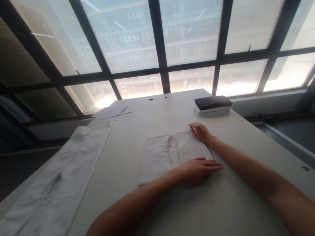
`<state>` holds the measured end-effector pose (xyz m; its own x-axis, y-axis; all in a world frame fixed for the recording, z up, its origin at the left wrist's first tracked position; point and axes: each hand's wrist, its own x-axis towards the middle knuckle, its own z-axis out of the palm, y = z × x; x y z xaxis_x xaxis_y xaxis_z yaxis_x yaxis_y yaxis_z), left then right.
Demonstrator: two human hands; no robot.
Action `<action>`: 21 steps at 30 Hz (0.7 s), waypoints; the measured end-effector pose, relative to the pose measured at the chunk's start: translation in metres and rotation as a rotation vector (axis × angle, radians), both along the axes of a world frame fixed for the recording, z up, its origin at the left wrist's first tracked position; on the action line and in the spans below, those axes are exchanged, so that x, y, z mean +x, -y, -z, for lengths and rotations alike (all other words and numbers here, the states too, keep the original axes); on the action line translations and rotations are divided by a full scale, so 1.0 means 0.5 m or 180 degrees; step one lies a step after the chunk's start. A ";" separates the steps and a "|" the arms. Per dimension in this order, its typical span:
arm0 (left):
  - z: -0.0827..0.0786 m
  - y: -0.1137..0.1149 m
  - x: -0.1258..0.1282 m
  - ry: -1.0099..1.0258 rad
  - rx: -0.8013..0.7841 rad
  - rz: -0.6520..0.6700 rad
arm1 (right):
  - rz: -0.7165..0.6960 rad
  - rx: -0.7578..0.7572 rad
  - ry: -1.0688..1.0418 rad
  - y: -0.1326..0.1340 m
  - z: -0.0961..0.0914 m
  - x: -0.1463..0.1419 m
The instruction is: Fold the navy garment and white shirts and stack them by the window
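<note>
A folded piece of white cloth, gathered along a seam near its middle, lies on the white table in front of me. Its right part forms a smoother flap. My left hand reaches across the near edge, palm down, fingers stretched out toward the right near corner. At the far right corner, my right hand rests on the cloth, its fingers pointing left and slightly bent, with a small gap by the thumb. The underside of both hands is hidden.
A long white garment is spread along the table's left side. Papers lie at the far left. A neat stack of folded cloth, dark on top, stands at the far right. Beyond the white table rise tall windows.
</note>
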<state>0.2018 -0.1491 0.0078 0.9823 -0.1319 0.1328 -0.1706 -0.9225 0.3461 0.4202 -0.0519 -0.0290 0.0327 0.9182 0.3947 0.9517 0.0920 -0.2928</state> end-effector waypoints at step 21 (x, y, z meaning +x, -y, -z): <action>0.024 -0.077 -0.098 0.0012 0.0864 -0.0749 | 0.0147 -0.0727 0.0498 0.021 0.006 -0.088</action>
